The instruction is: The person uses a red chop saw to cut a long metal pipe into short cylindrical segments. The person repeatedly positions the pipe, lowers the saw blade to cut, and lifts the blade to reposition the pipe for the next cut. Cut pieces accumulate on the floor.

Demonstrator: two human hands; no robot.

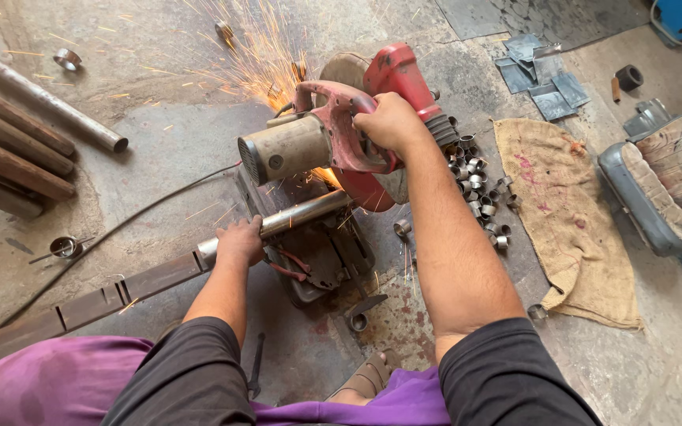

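Note:
A red chop saw [341,134] stands on the concrete floor and throws orange sparks away from me. My right hand [391,122] grips its red handle, pressing the blade guard down. A shiny steel pipe [301,214] lies across the saw's base under the blade. My left hand [239,241] is closed around that pipe just left of the base. The pipe rests on a long rusty metal channel [96,304] that runs off to the lower left.
A heap of short cut steel rings [479,189] lies right of the saw beside a burlap sack [566,217]. Rusty pipes [17,134] lie at the left. Metal plates [542,75] are at the top right. A black cable [120,229] crosses the floor.

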